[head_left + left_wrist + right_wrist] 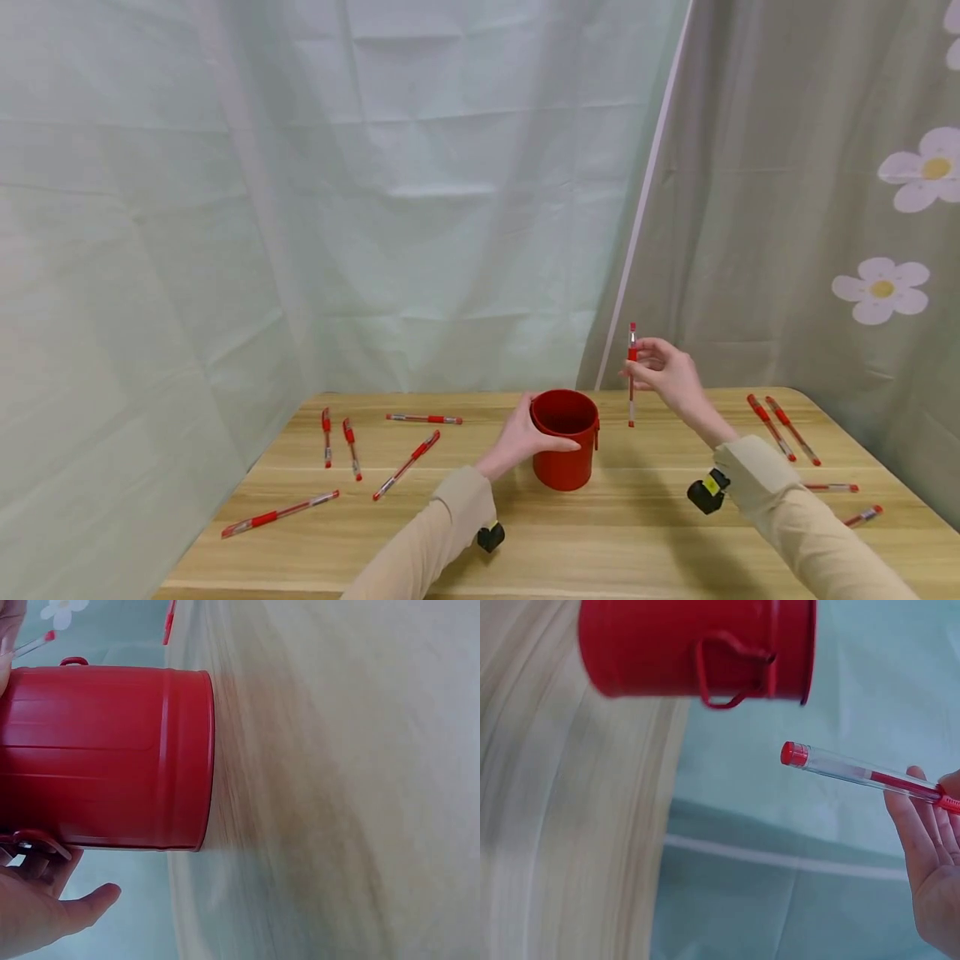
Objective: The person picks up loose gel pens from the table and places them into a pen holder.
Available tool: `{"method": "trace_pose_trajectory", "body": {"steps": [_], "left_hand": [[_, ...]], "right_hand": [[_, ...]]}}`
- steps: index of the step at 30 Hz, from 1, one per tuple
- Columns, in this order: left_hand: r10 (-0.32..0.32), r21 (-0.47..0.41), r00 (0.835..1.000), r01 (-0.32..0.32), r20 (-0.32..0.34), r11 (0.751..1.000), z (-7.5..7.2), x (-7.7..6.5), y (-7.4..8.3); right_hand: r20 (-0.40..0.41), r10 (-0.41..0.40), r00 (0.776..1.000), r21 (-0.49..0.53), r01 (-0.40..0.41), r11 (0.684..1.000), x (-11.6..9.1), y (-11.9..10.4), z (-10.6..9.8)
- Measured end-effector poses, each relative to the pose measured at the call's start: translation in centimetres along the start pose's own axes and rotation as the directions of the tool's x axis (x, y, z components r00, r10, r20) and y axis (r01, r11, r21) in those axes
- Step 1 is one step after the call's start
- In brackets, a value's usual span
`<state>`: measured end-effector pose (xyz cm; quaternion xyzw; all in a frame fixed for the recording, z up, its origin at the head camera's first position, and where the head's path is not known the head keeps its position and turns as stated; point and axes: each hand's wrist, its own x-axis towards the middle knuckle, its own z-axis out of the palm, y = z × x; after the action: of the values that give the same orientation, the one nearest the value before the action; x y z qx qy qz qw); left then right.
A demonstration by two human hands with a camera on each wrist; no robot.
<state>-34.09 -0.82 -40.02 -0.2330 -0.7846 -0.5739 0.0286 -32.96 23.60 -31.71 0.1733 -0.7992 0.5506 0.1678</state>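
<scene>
A red metal bucket (564, 462) with small side handles stands upright near the middle of the wooden table. My left hand (525, 437) holds it from the left near the rim, thumb across the front and fingers partly hidden behind. Its side wall (90, 757) fills much of the left wrist view. To the right of the bucket and above the table, my right hand (667, 377) pinches a red gel pen (632, 396) by its red grip. The pen hangs nearly vertical, apart from the bucket; its clear, red-ended barrel (832, 764) shows in the right wrist view.
Several red pens lie on the left of the table (360, 550), among them one slanting pen (406, 467). More lie at the right, including a back pair with one pen (771, 427), partly behind my right sleeve. Curtains (465, 208) hang behind the table.
</scene>
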Motion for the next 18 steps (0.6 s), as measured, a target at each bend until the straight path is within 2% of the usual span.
{"method": "trace_pose_trajectory", "body": {"steps": [7,18], "left_hand": [[-0.005,-0.014,1.000,0.005,-0.006,1.000,0.4,-0.1,0.2],[0.016,-0.034,0.999,-0.017,-0.029,0.999,1.1,-0.4,0.3]], "right_hand": [[-0.027,-0.029,0.999,0.032,0.030,0.999,0.2,-1.3,0.8],[-0.035,-0.080,0.996,0.151,0.085,0.985,0.6,-2.5,2.5]]}}
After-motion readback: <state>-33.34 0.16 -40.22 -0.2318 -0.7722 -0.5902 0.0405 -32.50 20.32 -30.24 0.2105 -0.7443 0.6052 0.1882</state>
